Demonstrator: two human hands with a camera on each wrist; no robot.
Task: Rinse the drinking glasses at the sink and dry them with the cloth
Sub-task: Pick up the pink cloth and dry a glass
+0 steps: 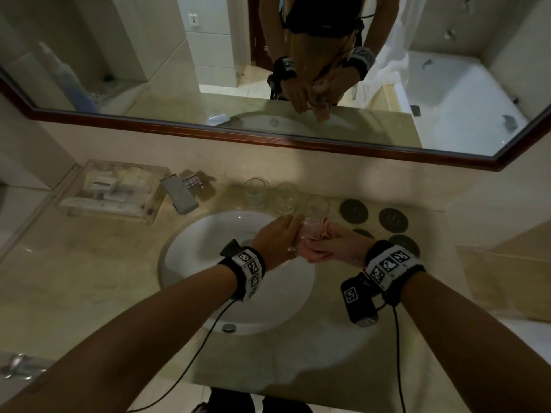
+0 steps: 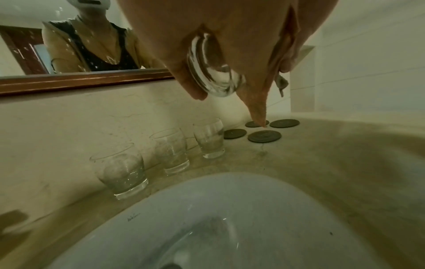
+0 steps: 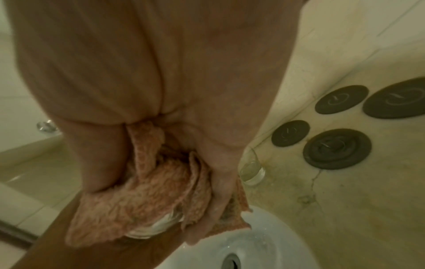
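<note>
Over the white sink (image 1: pixel 190 257), the left hand (image 1: pixel 275 238) wraps its fingers round a drinking glass (image 2: pixel 211 72) held on its side, while the right hand (image 1: pixel 343 244) has its fingers curled into a pink cloth (image 1: pixel 316 242) bunched against the glass's mouth. A small printed mark on the basin rim is too faint to read. Behind them three more glasses (image 2: pixel 170 151) stand upright along the counter (image 1: pixel 89 278), four dark round coasters (image 2: pixel 264 136) just beside them, below the wood-framed mirror (image 1: pixel 268 138).

A clear glass (image 2: pixel 214 76) lies tilted mid-frame over the white sink (image 1: pixel 190 242), pink cloth (image 1: pixel 316 247) bunched against it; three glasses (image 2: pixel 170 151) stand upright behind.
</note>
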